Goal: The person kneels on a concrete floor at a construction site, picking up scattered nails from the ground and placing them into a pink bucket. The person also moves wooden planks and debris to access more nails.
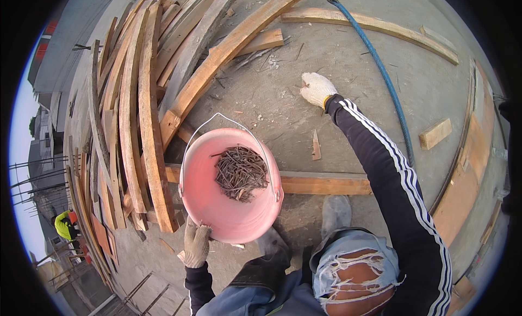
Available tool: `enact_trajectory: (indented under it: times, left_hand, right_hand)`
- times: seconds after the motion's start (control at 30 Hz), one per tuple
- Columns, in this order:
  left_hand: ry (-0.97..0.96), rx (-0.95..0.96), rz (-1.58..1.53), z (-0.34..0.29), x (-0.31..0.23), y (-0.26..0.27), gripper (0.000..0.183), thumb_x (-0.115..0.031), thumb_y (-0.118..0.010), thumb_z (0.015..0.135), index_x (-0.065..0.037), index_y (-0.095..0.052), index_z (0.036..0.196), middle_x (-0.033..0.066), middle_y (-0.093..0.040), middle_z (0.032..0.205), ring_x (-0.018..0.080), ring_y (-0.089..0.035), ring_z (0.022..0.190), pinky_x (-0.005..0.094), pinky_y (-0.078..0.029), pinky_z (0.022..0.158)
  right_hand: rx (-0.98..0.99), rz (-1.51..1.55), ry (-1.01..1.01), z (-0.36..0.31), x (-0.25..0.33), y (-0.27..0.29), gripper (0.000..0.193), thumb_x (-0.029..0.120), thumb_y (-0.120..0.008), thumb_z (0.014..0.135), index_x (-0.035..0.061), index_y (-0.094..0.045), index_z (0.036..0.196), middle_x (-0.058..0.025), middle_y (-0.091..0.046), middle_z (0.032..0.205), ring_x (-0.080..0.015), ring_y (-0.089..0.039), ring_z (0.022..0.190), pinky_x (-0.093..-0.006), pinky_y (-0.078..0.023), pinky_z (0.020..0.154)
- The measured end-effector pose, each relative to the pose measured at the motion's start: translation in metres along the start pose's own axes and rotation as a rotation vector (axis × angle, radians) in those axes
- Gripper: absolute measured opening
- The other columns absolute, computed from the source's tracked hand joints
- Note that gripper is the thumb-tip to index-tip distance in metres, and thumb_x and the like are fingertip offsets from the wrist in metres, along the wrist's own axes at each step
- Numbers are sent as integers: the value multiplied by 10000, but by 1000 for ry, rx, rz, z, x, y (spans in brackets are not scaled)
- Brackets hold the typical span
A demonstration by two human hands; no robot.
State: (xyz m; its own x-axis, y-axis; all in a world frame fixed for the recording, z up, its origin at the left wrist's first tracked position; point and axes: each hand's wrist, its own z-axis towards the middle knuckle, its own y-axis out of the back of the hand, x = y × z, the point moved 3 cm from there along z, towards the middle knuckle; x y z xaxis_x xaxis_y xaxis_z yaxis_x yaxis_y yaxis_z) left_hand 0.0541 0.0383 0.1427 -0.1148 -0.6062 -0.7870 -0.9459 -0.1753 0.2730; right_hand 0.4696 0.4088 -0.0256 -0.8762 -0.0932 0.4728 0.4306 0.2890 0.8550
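My left hand (pixel 196 242), in a knitted work glove, is closed on the lower left rim of a pink bucket (pixel 198 180). The bucket tilts so that its inside shows, with a thin wire handle (pixel 220 115) standing over it. A heap of brown, rusty-looking nails (pixel 242 173) lies at its bottom. My right hand (pixel 318 90), in a pale glove with a yellow cuff, reaches far out over the concrete floor. Its fingers are curled together, and what they pinch, if anything, is too small to make out. A small pointed wood splinter (pixel 316 146) lies on the floor nearer to me.
Long timber boards (pixel 147 115) are piled at the left. One beam (pixel 326 183) crosses in front of my boots (pixel 336 211). A blue hose (pixel 375 57) curves down the right side, near a short wood block (pixel 435 134). Another person (pixel 66 227) in a bright yellow top is far left.
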Motion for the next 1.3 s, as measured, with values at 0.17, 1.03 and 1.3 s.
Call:
enact_trajectory:
  times: [0.17, 1.03, 1.3]
  left_hand:
    - [10, -15, -22, -3, 3, -1, 591, -63, -590, 973, -51, -447, 1546, 12, -622, 1113, 79, -570, 816, 250, -508, 668]
    - [13, 1, 73, 3, 3, 7, 542, -91, -589, 970, -29, -484, 1499, 6, -614, 1011, 84, -562, 785, 254, -507, 657]
    - [24, 21, -31, 0, 3, 2, 550, -94, -588, 974, -27, -475, 1509, 9, -615, 1045, 79, -550, 797, 256, -499, 675]
  right_hand:
    - [112, -44, 23, 4, 26, 3, 380, 275, -603, 912, 16, -673, 1182, -253, -689, 1238, -416, -651, 1184, -495, -523, 1003]
    - [-164, 609, 383, -102, 104, 90, 347, 365, -711, 978, 22, -671, 1012, -164, -671, 914, -311, -688, 859, -436, -549, 744]
    - [36, -54, -147, -54, -72, 32, 301, 261, -653, 887, 30, -640, 1079, -229, -691, 1112, -435, -661, 1087, -512, -530, 902]
